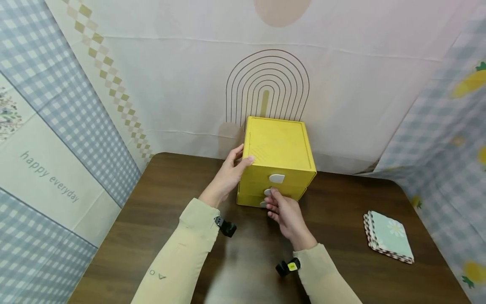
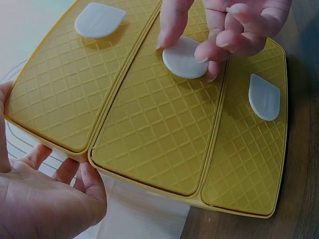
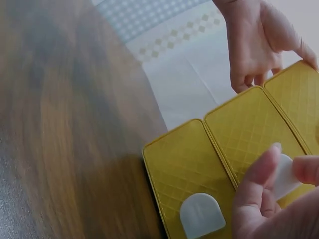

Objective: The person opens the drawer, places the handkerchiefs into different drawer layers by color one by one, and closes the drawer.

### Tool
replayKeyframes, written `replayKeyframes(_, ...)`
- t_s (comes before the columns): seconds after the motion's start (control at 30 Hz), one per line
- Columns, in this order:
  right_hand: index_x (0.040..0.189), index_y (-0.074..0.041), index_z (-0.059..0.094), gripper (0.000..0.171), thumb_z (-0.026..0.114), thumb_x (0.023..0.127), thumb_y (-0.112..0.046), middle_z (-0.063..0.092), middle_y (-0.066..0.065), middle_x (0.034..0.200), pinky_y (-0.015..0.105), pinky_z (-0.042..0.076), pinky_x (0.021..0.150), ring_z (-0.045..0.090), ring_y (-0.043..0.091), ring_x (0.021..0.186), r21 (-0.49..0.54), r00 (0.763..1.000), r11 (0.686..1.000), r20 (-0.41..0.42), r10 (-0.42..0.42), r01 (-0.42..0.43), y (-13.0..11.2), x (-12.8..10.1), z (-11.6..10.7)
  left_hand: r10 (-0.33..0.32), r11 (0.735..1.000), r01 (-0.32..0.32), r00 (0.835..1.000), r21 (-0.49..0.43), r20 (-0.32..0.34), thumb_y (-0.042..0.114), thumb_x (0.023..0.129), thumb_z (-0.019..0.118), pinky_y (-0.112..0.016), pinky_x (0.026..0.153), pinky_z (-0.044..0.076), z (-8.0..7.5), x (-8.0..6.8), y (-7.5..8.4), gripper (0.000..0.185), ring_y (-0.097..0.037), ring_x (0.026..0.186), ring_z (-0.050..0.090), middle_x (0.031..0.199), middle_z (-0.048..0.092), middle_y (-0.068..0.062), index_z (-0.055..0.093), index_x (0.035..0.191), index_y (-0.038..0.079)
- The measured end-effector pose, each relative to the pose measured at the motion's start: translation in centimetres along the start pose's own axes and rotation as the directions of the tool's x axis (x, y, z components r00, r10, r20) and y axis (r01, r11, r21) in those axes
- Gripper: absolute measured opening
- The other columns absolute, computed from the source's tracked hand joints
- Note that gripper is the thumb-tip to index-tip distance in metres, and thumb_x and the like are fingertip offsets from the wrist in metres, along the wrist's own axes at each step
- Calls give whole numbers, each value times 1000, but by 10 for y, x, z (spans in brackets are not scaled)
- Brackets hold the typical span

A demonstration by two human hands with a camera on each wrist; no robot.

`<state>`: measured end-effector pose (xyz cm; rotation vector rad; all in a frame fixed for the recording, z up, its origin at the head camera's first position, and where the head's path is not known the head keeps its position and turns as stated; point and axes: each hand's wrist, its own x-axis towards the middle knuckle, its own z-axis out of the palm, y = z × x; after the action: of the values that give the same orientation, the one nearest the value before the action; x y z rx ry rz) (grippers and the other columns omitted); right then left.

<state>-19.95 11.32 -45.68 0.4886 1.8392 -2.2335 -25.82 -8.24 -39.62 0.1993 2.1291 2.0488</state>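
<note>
A yellow box with three stacked drawers (image 1: 279, 141) stands at the back of the table against the cloth. Each drawer front has a quilted pattern and a white tab handle. My left hand (image 1: 228, 175) holds the box's left side, its thumb over the top edge and its fingers against the side wall. In front of the box my right hand (image 1: 286, 215) pinches the white middle handle (image 2: 184, 59) between thumb and fingers. The top handle (image 1: 276, 178) and bottom handle (image 2: 265, 97) are untouched. All three drawer fronts look closed.
A folded pale green cloth (image 1: 391, 236) with a daisy and checked edging lies at the table's right. Printed cloth (image 1: 182, 84) hangs behind the dark wooden table (image 1: 152, 240), with checked cloth on both sides. A black strap device sits on each wrist.
</note>
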Motion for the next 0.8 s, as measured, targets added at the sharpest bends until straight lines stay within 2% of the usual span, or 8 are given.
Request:
replayKeyframes(0.3, 107, 3, 66, 46, 63, 93, -41, 68, 3, 87, 24, 49, 58, 58, 12, 73, 7, 1000, 1000, -21, -14, 14, 0, 2, 4, -11, 1000, 11, 1000, -2, 9, 54, 92, 59, -43, 107, 32, -1, 2, 2, 72, -20, 135, 32, 150, 29, 1, 22, 152, 36)
replayKeyframes(0.57, 105, 1, 67, 53, 71, 85, -48, 69, 4, 89, 25, 49, 58, 58, 13, 73, 5, 1000, 1000, 11, 4, -4, 2, 2, -3, -7, 1000, 7, 1000, -30, -8, 60, 86, 62, -44, 107, 33, 2, 0, -1, 75, -19, 132, 36, 145, 33, 2, 28, 149, 38)
replayKeyframes(0.8, 114, 3, 66, 67, 75, 78, -53, 66, 10, 101, 26, 49, 61, 56, 15, 77, -112, 998, 994, 58, 16, -9, 6, 2, -13, -8, 1000, 8, 1000, -24, -15, 62, 84, 63, -44, 107, 33, 2, 0, -1, 77, -18, 131, 38, 144, 35, 3, 29, 149, 38)
